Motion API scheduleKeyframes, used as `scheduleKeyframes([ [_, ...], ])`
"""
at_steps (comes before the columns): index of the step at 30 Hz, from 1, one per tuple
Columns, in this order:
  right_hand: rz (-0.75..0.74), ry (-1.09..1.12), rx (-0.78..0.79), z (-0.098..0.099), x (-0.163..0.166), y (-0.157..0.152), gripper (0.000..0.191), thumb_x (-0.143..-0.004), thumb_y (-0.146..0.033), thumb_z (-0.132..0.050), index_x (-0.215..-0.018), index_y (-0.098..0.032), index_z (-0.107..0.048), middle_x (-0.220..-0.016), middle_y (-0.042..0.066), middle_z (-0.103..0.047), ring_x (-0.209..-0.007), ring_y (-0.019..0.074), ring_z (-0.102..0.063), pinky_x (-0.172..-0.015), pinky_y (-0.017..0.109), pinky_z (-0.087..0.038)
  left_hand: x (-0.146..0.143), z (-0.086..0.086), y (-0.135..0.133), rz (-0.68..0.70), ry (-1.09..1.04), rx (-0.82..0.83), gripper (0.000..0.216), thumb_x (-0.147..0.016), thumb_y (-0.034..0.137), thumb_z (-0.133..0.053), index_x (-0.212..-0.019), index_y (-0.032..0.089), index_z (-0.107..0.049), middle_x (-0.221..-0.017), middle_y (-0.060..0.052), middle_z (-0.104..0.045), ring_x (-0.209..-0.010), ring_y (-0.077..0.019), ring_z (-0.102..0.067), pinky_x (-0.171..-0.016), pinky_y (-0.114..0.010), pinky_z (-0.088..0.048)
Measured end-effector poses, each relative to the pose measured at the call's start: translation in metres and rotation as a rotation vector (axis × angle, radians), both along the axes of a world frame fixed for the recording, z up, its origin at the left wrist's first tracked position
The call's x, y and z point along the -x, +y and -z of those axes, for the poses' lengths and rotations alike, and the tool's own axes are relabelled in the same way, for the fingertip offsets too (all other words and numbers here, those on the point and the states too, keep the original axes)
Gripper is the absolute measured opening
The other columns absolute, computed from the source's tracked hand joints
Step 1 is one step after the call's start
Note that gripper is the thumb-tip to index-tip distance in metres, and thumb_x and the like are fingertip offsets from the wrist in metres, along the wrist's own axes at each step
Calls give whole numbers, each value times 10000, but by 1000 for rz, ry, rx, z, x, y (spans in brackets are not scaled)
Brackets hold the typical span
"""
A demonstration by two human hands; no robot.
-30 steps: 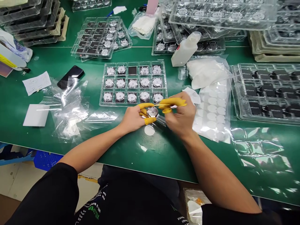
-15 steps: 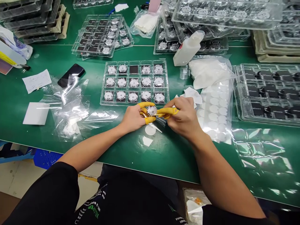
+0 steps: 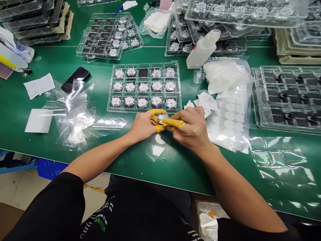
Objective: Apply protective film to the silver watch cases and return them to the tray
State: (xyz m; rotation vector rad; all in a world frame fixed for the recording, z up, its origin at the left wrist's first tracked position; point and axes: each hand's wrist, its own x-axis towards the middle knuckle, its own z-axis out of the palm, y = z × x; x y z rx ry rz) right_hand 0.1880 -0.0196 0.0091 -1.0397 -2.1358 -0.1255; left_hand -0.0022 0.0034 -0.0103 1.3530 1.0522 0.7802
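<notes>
Two hands pinch a round silver watch case above the green tabletop.

The left hand holds the case by its rim, its yellow-cotted fingers curled closed around it. The right hand comes in from the other side, nearly closed, with a yellow-cotted fingertip against the case. The case sits just below the front edge of a clear plastic tray of matching watch cases. A white disc lies on the tabletop just beneath the hands. Crumpled white wipes and a sheet of round white stickers lie just beside the right hand.
</notes>
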Motion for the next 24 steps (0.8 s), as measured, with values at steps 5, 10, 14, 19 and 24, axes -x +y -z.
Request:
scheduleKeyframes([
  [5, -26, 46, 104, 0, -2, 0, 331, -683, 32, -566, -839, -245, -659, -758, 5, -598, -690, 168, -465, -680, 359, -281, 1, -1, -2, 12, 29, -26, 581, -677, 202, -844, -1244, 159, -727, -777, -13, -742, -684, -108, -658, -662, -226, -555],
  [10, 40, 86, 28, -1, 8, -1, 324, -674, 43, -553, -808, -241, -636, -765, 18, -560, -702, 180, -445, -662, 355, -282, 2, -3, -2, -8, 46, -43, 583, -673, 178, -825, -1248, 164, -729, -795, -16, -753, -670, -102, -651, -651, -221, -545],
  [14, -110, -18, 386, -10, -20, -1, 217, -714, 2, -535, -673, -210, -512, -751, 22, -498, -652, 153, -447, -582, 330, -313, 2, -2, -2, 34, 85, -99, 556, -688, 221, -837, -1235, 200, -740, -797, -1, -754, -680, -107, -657, -676, -235, -559],
  [19, 59, -166, 271, -19, -64, 5, 40, -839, -179, -647, -824, -216, -648, -902, 96, -590, -785, 226, -504, -635, 382, -405, 1, -2, -2, 35, 99, -116, 545, -691, 242, -837, -1226, 207, -742, -790, -1, -750, -686, -113, -650, -687, -245, -562],
  [24, -101, -47, 50, -58, -26, -19, 75, -957, -319, -630, -920, -254, -625, -895, 99, -620, -784, 231, -537, -614, 395, -444, 2, -3, -2, 41, 116, -116, 551, -712, 262, -839, -1250, 206, -733, -800, -8, -747, -689, -116, -651, -667, -234, -555],
])
